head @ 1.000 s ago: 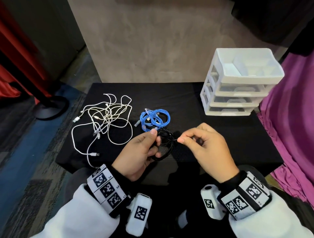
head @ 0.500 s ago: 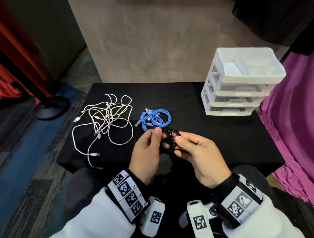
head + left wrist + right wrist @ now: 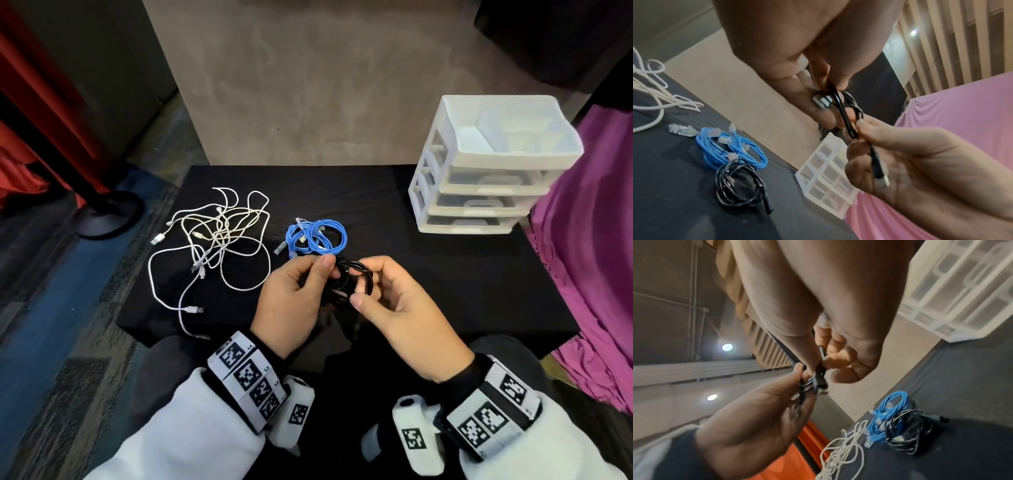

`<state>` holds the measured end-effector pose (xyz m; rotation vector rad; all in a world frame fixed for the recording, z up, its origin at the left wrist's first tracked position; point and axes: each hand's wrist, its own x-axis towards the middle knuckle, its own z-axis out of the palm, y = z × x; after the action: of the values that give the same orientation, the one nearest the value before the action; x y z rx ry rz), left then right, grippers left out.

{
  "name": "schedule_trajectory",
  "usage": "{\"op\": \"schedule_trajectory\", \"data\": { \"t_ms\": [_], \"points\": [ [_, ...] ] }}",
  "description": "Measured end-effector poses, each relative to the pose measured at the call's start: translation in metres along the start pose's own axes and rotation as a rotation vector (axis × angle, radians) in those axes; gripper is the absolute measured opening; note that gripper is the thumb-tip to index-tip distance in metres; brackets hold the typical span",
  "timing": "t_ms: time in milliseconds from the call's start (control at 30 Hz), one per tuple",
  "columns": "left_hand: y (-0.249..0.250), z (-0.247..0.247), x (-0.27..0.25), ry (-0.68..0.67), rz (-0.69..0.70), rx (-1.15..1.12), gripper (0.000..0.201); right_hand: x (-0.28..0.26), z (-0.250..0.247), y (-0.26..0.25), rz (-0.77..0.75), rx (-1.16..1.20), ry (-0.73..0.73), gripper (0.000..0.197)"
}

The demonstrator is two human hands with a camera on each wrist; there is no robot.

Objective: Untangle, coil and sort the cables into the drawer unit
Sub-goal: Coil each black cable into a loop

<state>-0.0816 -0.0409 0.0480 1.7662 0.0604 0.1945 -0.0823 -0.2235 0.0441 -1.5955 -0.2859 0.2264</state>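
Far left on the black-clothed table (image 3: 394,192): loose tangle of thin white USB cables (image 3: 219,240), untouched, still to be sorted. Next right: coiled blue ethernet cables w/ clear plugs (image 3: 317,236), touching a second black coiled power lead (image 3: 740,186) lying beside it. Centre, above the near table edge: left hand (image 3: 291,301) pinches a small coil of thin black cable (image 3: 349,277) between thumb and fingers, curled tight round the loops. Right hand (image 3: 400,308) has fingers curled on the free tail; its plug end (image 3: 881,178) lies across the palm. Recommended, approx.: keep left pinch fixed, wrap tail round the bundle w/ the right, tuck plug through, no slack. Far right: white plastic three-drawer unit w/ open top tray (image 3: 496,164), drawers closed.
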Motion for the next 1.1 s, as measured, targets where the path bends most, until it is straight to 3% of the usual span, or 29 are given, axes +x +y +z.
{"op": "schedule_trajectory", "data": {
  "t_ms": [67, 167, 267, 367, 500, 667, 767, 933, 1100],
  "points": [
    [0.003, -0.003, -0.001, -0.008, -0.057, -0.034, 0.033, 0.002, -0.003, 0.0, -0.048, -0.114, 0.007, 0.039],
    [0.007, -0.005, -0.004, -0.033, -0.288, -0.247, 0.036, 0.006, -0.006, -0.003, -0.081, -0.197, -0.022, 0.046],
    [0.007, -0.007, -0.005, -0.076, -0.429, -0.424, 0.033, 0.012, -0.003, -0.001, -0.025, -0.007, 0.006, 0.042],
    [0.003, -0.002, -0.007, -0.046, -0.386, -0.442, 0.03, 0.017, 0.005, 0.004, 0.077, 0.201, 0.121, 0.035],
    [-0.005, 0.007, -0.013, -0.026, -0.305, -0.376, 0.026, 0.019, 0.011, 0.011, 0.143, 0.187, 0.176, 0.029],
    [-0.02, 0.011, -0.021, -0.065, -0.089, -0.078, 0.015, 0.022, 0.019, 0.021, 0.317, 0.344, 0.27, 0.021],
    [-0.021, 0.014, -0.023, -0.065, -0.009, -0.017, 0.009, 0.023, 0.017, 0.02, 0.401, 0.488, 0.337, 0.015],
    [-0.021, 0.014, -0.018, -0.032, -0.085, -0.163, 0.016, 0.025, 0.01, 0.022, 0.546, 0.671, 0.332, 0.03],
    [-0.023, 0.016, -0.018, -0.024, -0.148, -0.224, 0.02, 0.024, 0.017, 0.017, 0.461, 0.727, 0.33, 0.031]
  ]
}}
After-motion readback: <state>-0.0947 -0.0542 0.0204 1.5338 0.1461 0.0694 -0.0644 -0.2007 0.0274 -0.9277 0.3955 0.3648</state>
